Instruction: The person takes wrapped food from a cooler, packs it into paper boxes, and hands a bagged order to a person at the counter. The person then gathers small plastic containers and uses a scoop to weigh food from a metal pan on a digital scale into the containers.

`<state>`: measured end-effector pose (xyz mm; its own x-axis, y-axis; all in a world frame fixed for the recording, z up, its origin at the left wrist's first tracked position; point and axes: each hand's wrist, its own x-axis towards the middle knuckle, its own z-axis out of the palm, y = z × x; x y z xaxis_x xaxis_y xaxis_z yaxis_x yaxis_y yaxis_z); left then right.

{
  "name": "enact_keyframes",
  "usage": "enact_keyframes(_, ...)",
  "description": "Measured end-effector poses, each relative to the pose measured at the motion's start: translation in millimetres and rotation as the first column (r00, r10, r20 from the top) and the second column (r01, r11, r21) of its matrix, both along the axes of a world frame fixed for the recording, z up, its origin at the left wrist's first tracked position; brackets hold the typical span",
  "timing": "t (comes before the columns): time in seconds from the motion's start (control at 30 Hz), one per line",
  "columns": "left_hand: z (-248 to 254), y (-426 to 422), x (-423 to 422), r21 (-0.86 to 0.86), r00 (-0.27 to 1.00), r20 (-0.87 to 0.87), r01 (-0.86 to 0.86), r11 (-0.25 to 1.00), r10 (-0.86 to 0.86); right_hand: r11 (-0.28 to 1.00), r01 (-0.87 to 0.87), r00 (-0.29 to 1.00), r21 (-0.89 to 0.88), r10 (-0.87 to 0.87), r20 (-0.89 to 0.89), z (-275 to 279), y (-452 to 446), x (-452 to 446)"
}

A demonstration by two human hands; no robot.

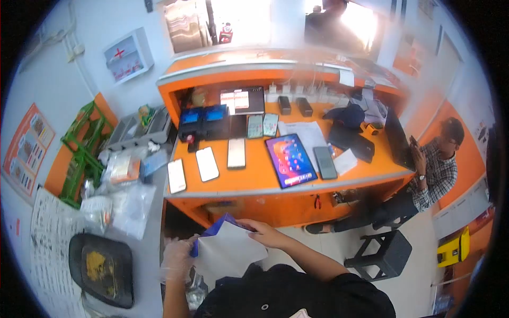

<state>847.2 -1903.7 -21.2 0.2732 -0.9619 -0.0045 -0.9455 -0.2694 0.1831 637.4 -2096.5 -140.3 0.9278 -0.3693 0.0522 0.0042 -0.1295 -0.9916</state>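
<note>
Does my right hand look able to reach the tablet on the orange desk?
Probably yes: the tablet lies uncovered near the desk's front edge, though your right hand would likely have to let go of the sheet first.

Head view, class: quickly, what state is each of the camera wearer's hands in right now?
Left hand, in clear plastic: closed, holding the white-and-purple sheet at its left edge.
Right hand: closed, holding its upper right edge.

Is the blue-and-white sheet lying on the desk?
No, the right hand holds the blue-and-white sheet in front of the desk, the left hand at its edge.
</note>
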Motion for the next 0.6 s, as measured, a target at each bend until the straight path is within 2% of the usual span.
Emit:
enact_keyframes(0.07,-3,-38,7,-0.039,0.995,-0.1,-0.029,0.999,0.025,0.999,0.044,0.999,-0.032,-0.044,-0.025,27,-31,-3)
enact_keyframes(0.17,-12,-83,29,-0.116,0.971,-0.233,-0.076,0.99,0.047,0.984,0.145,0.989,0.104,-0.143,-0.02,40,-79,-8)
enact_keyframes(0.23,-35,-88,58,-0.214,0.919,-0.387,-0.165,0.963,0.072,0.987,0.161,0.984,0.029,-0.157,-0.087,53,-106,-10)
enact_keyframes(0.27,-49,-84,63,-0.174,0.918,-0.381,-0.188,0.967,0.11,0.992,0.128,0.984,-0.011,-0.128,-0.125,59,-120,-7)
enact_keyframes(0.3,-24,-94,56,-0.14,0.911,-0.377,-0.236,0.962,0.169,0.995,0.085,0.994,-0.052,-0.089,-0.07,58,-131,-1)
enact_keyframes(0.4,15,-100,46,-0.062,0.839,-0.441,-0.382,0.922,0.318,0.996,-0.001,0.996,0.094,0.01,-0.094,27,-170,24)
enact_keyframes(0.43,14,-97,47,-0.022,0.799,-0.501,-0.397,0.918,0.334,0.993,-0.072,0.991,0.096,0.082,-0.103,34,-177,41)
enact_keyframes(0.5,27,-86,37,0.041,0.755,-0.474,-0.496,0.868,0.454,0.986,-0.114,0.981,0.123,0.131,-0.14,51,-177,53)
enact_keyframes(0.57,40,-90,39,0.133,0.723,-0.474,-0.506,0.852,0.503,0.977,-0.214,0.964,0.013,0.213,-0.161,53,-173,78)
enact_keyframes(0.6,37,-92,41,0.068,0.746,-0.44,-0.527,0.847,0.5,0.971,-0.237,0.959,-0.041,0.227,-0.172,54,-169,92)
